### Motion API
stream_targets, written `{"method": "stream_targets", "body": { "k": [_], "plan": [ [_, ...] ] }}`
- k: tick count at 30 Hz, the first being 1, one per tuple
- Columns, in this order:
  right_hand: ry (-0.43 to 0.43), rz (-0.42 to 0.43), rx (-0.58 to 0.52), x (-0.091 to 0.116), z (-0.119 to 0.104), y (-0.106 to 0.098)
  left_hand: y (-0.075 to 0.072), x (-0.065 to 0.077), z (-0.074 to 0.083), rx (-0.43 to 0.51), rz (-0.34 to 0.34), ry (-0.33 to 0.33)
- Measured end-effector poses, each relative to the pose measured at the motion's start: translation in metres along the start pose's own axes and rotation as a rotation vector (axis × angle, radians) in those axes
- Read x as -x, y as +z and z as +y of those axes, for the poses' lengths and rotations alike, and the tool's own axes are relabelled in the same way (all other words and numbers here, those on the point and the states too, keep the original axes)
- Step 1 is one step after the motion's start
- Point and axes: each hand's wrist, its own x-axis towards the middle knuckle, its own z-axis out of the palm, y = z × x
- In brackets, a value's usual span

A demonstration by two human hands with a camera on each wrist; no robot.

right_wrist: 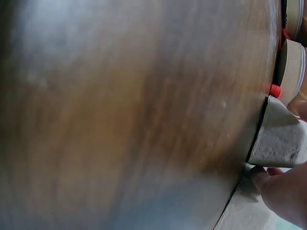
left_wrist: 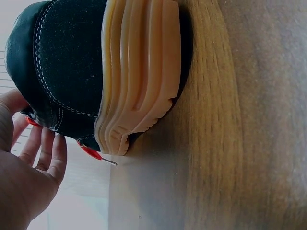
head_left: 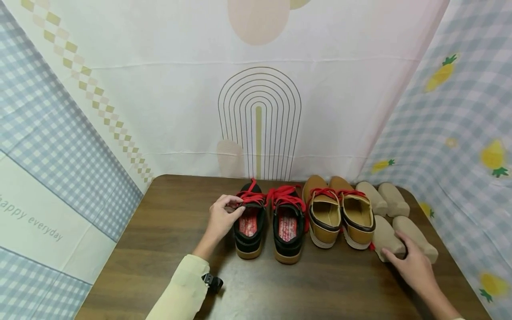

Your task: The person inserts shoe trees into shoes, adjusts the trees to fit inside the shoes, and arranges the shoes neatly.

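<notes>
A black shoe [head_left: 249,235] with red laces and a tan sole stands on the table. My left hand [head_left: 225,214] pinches its upper edge beside the laces, thumb and fingers at the collar; in the left wrist view the shoe's sole [left_wrist: 144,72] rests on the wood. Its mate, another black shoe [head_left: 289,242], stands just right of it. My right hand [head_left: 414,262] grips a beige moulded shoe insert [head_left: 386,240], thumb on its left side and fingers in the gap to the neighbouring insert [head_left: 414,238]. In the right wrist view the gripped insert [right_wrist: 280,139] is partly cut off.
Two tan shoes [head_left: 325,233] with red laces stand between the black pair and the inserts. Behind the front inserts lie two more beige inserts [head_left: 394,200]. Brown wooden table [head_left: 160,249] extends left and forward. A white patterned cloth [head_left: 180,111] hangs behind, with checked cloth at both sides.
</notes>
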Motion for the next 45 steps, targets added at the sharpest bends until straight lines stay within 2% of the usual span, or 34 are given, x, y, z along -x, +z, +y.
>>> {"method": "stream_targets", "body": {
  "k": [3,11,22,36,44,45],
  "plan": [
    [0.009,-0.009,0.016,-0.001,0.001,0.001,0.000,0.000,0.000,0.004,-0.003,0.006],
    [-0.020,0.041,0.031,-0.003,-0.001,0.006,-0.001,-0.001,-0.002,-0.002,-0.010,0.001],
    [-0.160,0.104,0.120,-0.006,-0.007,0.011,-0.002,0.000,-0.001,0.006,-0.025,-0.004],
    [-0.165,0.021,0.187,-0.011,-0.012,0.011,-0.004,-0.001,0.001,0.012,-0.040,-0.008],
    [-0.155,0.025,0.201,-0.011,-0.013,0.010,-0.002,0.000,0.000,0.009,-0.009,0.010],
    [-0.151,0.026,0.202,-0.011,-0.013,0.010,-0.001,-0.001,-0.005,0.005,-0.005,0.006]
  ]
}}
